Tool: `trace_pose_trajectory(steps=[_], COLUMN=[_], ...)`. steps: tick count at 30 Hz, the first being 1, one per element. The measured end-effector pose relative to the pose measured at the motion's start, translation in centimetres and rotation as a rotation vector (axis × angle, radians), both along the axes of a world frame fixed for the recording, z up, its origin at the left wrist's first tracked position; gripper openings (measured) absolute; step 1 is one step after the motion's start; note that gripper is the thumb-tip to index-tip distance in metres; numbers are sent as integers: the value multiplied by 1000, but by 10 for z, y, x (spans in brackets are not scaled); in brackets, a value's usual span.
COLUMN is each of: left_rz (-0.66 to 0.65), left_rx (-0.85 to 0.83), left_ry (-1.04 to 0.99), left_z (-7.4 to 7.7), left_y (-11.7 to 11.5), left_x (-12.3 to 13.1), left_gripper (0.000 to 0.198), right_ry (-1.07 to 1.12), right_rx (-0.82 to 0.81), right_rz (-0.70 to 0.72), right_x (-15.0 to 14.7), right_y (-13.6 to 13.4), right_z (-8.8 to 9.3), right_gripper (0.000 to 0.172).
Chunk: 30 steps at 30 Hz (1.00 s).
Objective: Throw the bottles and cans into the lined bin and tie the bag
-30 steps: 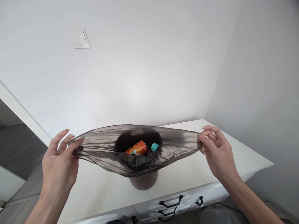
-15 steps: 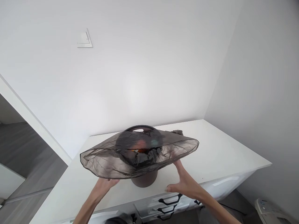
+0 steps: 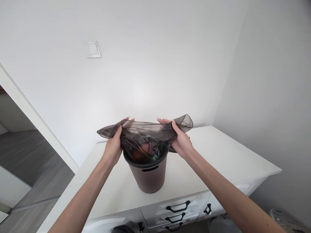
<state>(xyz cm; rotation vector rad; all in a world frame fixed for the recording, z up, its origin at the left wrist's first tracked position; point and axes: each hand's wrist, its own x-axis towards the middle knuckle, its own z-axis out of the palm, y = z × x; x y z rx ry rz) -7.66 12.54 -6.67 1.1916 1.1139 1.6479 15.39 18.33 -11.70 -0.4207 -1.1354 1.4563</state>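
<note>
A brown trash can (image 3: 150,180) with a slotted grip hole stands upright on the white cabinet top. A thin, dark see-through garbage bag (image 3: 143,131) rises out of it, stretched between my hands above the rim. Through the film, orange-red and green contents show, too blurred to name. My left hand (image 3: 114,142) grips the bag's left side, thumb in front and fingertips behind. On the right side, my right hand (image 3: 181,140) pinches the bag the same way. Loose ends of film stick out past both hands.
The white cabinet (image 3: 218,161) has drawers with black handles (image 3: 178,206) along its front. A wall runs behind it, with a light switch (image 3: 93,49) at upper left. A pale appliance (image 3: 286,220) stands at lower right.
Both hands have moved up from below the spread bag and taken hold of its sides. The bag's opening is drawn back and gathered, so the can's front rim now shows.
</note>
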Motion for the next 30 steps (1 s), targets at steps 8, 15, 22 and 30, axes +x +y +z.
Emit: trace_pose_trajectory(steps=[8,15,22,30], left_rz=[-104,117,132,97], left_rx=[52,34,51,33], left_ry=[-386,420,514,672], left_z=[23,23,10,26], left_y=[-1,-7,6,-7], left_x=[17,38,26,22], left_gripper=[21,31,27,40], right_ry=[24,-885,-653,-310], right_rx=[3,416,381,156], right_rz=[74,-116,267,156], right_x=[-12,-44,-24,-31], right_y=[32,18,-10,11], right_z=[22,40,57,46], right_gripper=[36,33,26,36])
